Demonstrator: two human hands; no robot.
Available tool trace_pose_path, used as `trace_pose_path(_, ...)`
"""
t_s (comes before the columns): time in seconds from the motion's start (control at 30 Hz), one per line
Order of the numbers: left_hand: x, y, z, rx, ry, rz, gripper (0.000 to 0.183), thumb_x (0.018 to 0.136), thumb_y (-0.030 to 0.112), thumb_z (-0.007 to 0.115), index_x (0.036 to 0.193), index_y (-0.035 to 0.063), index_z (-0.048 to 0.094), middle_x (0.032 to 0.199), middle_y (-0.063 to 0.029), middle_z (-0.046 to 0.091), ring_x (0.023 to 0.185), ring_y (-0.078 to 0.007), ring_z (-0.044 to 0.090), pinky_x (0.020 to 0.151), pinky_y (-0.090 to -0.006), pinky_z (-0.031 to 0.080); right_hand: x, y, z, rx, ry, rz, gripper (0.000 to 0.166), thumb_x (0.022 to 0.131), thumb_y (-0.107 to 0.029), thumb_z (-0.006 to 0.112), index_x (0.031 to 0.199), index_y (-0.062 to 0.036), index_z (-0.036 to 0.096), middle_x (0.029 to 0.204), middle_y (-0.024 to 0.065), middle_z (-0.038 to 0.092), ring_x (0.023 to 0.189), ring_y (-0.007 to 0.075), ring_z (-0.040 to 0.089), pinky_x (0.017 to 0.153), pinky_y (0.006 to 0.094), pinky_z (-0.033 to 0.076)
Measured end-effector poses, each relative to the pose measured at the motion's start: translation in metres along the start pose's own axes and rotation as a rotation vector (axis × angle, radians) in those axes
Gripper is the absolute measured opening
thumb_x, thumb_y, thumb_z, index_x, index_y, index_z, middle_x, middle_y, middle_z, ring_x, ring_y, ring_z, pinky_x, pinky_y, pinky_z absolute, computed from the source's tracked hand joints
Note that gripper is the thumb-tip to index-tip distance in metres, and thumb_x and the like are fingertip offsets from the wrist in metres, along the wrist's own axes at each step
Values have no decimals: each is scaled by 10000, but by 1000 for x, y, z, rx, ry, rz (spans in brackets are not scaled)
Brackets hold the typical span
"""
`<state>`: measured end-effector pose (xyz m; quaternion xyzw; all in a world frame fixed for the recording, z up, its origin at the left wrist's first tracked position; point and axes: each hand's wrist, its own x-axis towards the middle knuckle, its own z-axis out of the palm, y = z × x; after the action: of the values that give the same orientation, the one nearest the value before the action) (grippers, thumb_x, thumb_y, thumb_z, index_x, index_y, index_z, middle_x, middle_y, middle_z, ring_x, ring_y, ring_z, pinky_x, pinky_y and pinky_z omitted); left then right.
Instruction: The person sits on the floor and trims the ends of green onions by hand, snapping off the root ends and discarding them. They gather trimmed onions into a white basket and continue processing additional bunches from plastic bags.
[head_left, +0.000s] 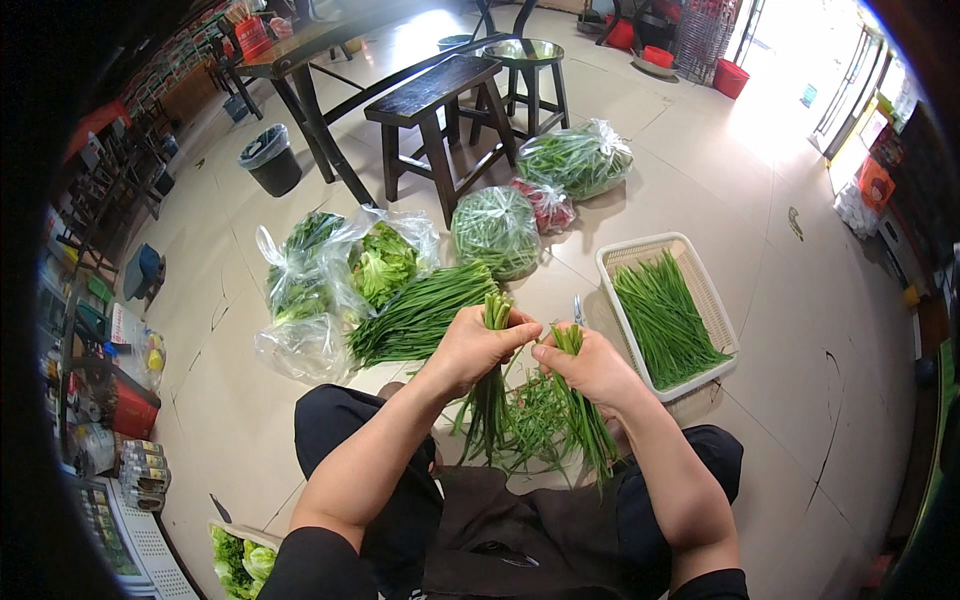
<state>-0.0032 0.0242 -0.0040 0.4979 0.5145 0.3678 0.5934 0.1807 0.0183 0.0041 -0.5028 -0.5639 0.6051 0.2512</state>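
My left hand (480, 341) grips a bunch of garlic chives (489, 412), cut ends up and leaves hanging down. A smaller chive bunch (589, 427) hangs from my right hand (585, 364). Thumb and fingers of both hands nearly meet between the two bunches. Below them, loose chive scraps (536, 420) lie heaped on the floor between my legs. Just beyond my left hand rests a large pile of chives (427, 311). To the right, a white plastic basket (724, 319) holds chives laid lengthwise (667, 322). Scissors (577, 309) lie on the floor beside it, partly hidden by my right hand.
Clear bags of leafy greens (382, 262), green vegetables (495, 232) and red produce (546, 204) sit ahead on the tiles. Behind them stand a dark wooden bench (435, 90) and a round stool (525, 51). A lined bin (271, 161) is at left; lettuce (255, 559) shows at lower left.
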Motion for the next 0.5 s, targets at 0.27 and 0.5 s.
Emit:
trace_pose_path(0.27, -2, 5, -8, -171, -100, -36, 217, 868, 210, 684, 954, 20, 624, 751, 6, 585, 607, -71, 514, 543, -223, 421, -3, -5, -14, 225, -228, 41, 235, 927, -256, 562, 967, -46, 659, 762, -21, 581, 641, 63, 437, 586, 206, 363)
trace_pose_path(0.5, -5, 9, -5, -348, -22, -62, 219, 878, 254, 676, 894, 52, 592, 730, 11, 547, 580, -67, 488, 525, -216, 399, -6, -10, -17, 403, -279, 115, 249, 953, -251, 527, 989, -38, 650, 777, -7, 589, 667, 78, 457, 611, 226, 393)
